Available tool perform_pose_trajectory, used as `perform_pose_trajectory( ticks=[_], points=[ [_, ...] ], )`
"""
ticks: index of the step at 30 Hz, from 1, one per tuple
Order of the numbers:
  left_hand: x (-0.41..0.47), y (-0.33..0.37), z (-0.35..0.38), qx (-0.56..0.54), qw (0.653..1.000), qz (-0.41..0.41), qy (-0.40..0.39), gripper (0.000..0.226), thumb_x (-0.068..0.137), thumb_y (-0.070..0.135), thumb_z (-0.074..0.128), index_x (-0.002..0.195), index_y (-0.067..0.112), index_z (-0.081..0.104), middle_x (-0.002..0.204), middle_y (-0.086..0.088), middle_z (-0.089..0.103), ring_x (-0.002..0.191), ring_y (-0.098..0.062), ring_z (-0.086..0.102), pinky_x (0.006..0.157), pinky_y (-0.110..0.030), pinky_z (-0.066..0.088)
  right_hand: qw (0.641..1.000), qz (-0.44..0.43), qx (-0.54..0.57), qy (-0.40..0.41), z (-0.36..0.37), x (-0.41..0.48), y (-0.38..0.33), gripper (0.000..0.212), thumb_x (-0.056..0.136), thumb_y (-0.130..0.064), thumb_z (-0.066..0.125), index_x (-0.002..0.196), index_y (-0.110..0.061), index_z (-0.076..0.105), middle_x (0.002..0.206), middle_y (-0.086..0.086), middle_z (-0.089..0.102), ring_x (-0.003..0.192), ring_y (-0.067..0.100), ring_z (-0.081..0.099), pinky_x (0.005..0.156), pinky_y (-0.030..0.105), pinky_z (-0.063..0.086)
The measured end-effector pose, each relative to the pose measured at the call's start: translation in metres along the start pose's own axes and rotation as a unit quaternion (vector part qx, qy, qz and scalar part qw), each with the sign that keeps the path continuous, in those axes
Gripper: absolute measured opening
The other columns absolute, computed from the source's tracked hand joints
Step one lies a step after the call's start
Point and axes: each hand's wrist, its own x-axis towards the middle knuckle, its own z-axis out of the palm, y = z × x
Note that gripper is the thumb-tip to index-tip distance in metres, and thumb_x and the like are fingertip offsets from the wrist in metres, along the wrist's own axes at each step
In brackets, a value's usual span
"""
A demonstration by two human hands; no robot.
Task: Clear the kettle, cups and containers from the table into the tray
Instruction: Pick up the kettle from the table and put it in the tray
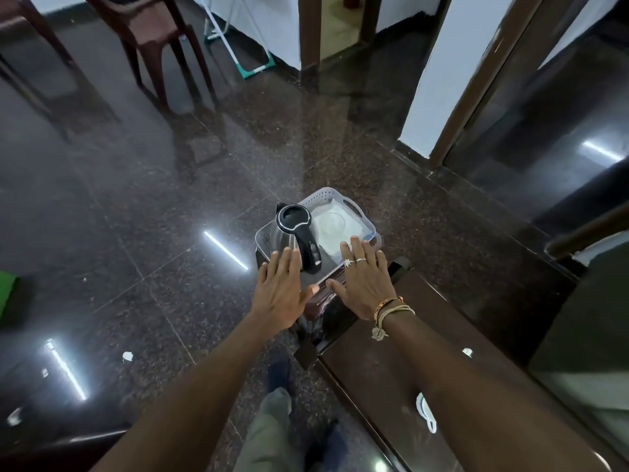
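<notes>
A white slotted tray rests on a dark brown stool in the middle of the view. Inside it on the left stands a steel kettle with a black lid and handle. A clear lidded container lies on the tray's right side. My left hand hovers flat, fingers apart, over the tray's near left corner, close to the kettle. My right hand, with rings and a wrist thread, is spread flat over the near right corner, fingertips above the container. Neither hand holds anything. No cups are visible.
A dark wooden table runs from the stool toward the lower right, with a white mask on it. Brown plastic chairs stand at the upper left on the glossy granite floor. A door frame rises at right.
</notes>
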Motion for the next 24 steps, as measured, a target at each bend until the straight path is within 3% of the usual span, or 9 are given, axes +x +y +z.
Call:
perform_pose_trajectory(
  ticks=[6,14,24],
  points=[
    [0.060,-0.010,-0.012,-0.035,0.998,0.047,-0.003,0.089,0.093,0.070,0.022,0.157,0.011,0.002,0.166,-0.010,0.006,0.153,-0.030,0.002,0.124,-0.048,0.009,0.999,0.052,0.000,-0.009,-0.011,0.046,0.012,0.084,0.095,-0.061,0.041,0.156,-0.010,0.014,0.163,0.016,0.014,0.150,0.037,0.013,0.118,0.056,0.018],
    [0.144,-0.004,-0.040,-0.060,0.990,0.124,0.006,0.091,0.090,0.071,0.018,0.156,0.009,0.011,0.163,-0.013,0.016,0.151,-0.032,0.012,0.121,-0.047,0.014,0.989,0.143,0.010,0.040,-0.032,0.096,0.039,0.084,0.095,-0.061,0.041,0.156,-0.011,0.014,0.163,0.013,0.012,0.150,0.033,0.012,0.119,0.054,0.017],
    [0.192,0.008,0.001,-0.042,0.988,0.146,-0.039,0.081,0.098,0.058,0.035,0.156,0.008,0.008,0.164,-0.014,0.012,0.152,-0.033,0.010,0.121,-0.046,0.015,0.985,0.158,0.061,-0.031,0.019,0.121,0.057,0.085,0.096,-0.062,0.038,0.157,-0.011,0.008,0.164,0.013,0.006,0.151,0.033,0.006,0.120,0.053,0.011]
  ],
)
